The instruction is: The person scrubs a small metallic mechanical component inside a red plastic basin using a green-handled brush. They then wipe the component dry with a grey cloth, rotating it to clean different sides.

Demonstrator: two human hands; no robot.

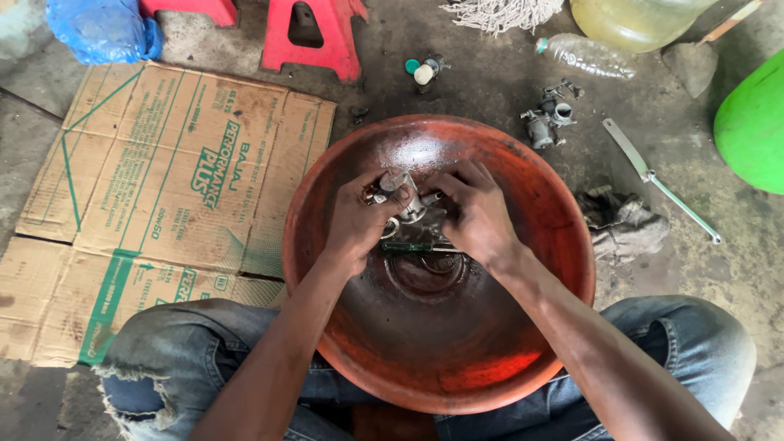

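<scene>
Grimy concrete floor fills the frame, with flattened cardboard at the left and a red plastic basin at centre, between the person's knees. Over the basin's middle, both hands close on a small metal carburettor-like part: the left hand wraps its upper left side, and the right hand curls over it from the right, fingers bent. A green-handled tool lies just beneath them. A similar part sits on the floor at upper right, near a flat metal tool and a dirty rag. To work well here, I judge the part should stay low over the basin so drips and small pieces fall inside.
</scene>
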